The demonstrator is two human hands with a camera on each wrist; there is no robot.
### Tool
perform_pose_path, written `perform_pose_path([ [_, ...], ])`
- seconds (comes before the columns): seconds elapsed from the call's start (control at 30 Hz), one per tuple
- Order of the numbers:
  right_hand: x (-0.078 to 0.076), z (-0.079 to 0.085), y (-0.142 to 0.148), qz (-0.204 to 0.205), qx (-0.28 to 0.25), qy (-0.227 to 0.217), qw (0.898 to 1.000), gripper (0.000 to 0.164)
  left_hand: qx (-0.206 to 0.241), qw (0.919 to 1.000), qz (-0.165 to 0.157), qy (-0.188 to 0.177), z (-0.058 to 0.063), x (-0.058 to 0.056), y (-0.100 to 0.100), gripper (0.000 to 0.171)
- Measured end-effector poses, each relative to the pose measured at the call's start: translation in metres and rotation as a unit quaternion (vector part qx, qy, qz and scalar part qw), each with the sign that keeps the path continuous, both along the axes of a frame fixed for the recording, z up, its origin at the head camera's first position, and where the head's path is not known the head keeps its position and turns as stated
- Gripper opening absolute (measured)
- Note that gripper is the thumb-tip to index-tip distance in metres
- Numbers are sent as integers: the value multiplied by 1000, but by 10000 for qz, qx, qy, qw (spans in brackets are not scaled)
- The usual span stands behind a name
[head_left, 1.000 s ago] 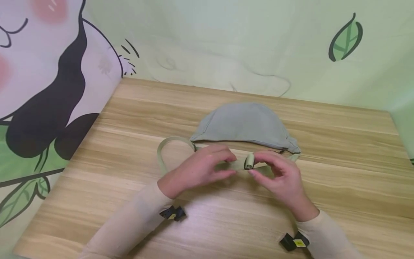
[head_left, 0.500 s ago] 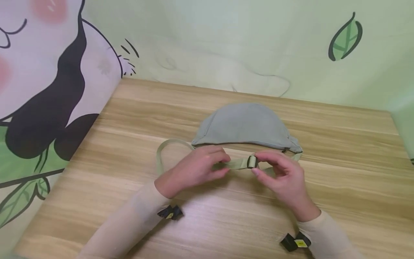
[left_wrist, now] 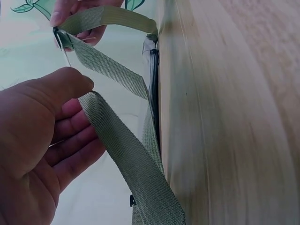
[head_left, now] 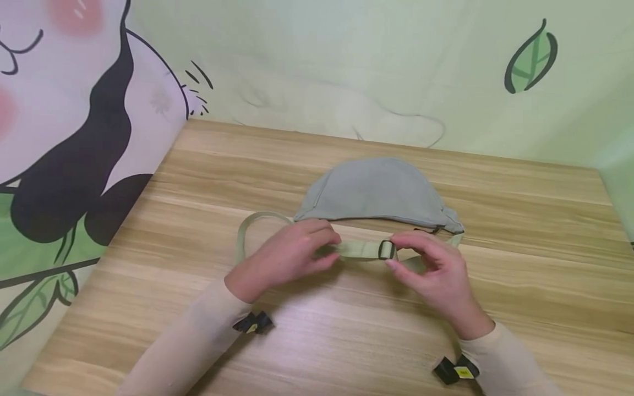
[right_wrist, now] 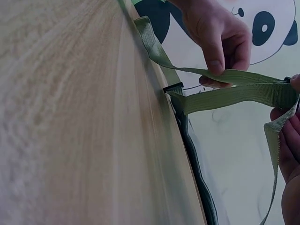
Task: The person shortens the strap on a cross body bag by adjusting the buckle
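A grey-blue waist bag [head_left: 371,190] lies on the wooden table, its pale green webbing strap [head_left: 359,249] stretched in front of it. My left hand [head_left: 284,250] pinches the strap between thumb and fingers, as the left wrist view also shows for the strap [left_wrist: 124,140]. At the strap's dark slider buckle [head_left: 387,249], my right hand [head_left: 438,275] pinches with thumb and forefinger. In the right wrist view the slider is mostly hidden by that hand. The held strap is raised off the table, and a loop of it curves out beside my left hand.
The wooden table [head_left: 317,341] extends around the bag on all sides. A printed green backdrop [head_left: 317,66] stands along its far edge, with a panda drawing [head_left: 114,115] on the left. A zipper [right_wrist: 187,140] runs along the bag's near edge.
My left hand has slid left along the strap, away from the slider. More flat webbing shows between my hands, and the slider has turned to lie flatter. The bag has barely moved.
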State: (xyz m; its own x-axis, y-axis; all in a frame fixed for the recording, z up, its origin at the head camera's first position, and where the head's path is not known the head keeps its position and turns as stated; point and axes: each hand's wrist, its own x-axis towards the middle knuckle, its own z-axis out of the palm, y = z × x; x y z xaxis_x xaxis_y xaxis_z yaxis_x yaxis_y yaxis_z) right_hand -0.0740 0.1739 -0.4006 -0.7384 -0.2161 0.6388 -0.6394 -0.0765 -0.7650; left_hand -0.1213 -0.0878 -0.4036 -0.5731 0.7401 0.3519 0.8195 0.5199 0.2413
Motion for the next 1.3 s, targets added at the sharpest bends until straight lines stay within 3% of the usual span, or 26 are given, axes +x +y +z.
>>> perform_pose_path([
  [0.23, 2, 4, -2, -167, 264, -20, 9995, 43, 17, 9993, -112, -346, -2, -2, -1, 32],
  [0.47, -1, 5, -5, -100, 514, 342, 9980, 42, 539, 9935, -374, -929, 5, -2, 13, 46],
  [0.63, 1, 6, -9, -132, 693, 399, 9967, 38, 874, 9883, -729, -1018, 10, -1, 27, 38],
  [0.87, 4, 6, -12, -259, 1145, 272, 9927, 39, 1056, 9875, -707, -934, 5, 2, 30, 26],
  [1.17, -6, -21, 12, -611, 2311, 269, 9706, 46, 1364, 9831, -710, -990, 6, 3, 18, 23],
  [1.3, -8, -26, 19, -460, 2443, 106, 9686, 43, 1437, 9813, -650, -1100, 6, 4, 11, 24],
])
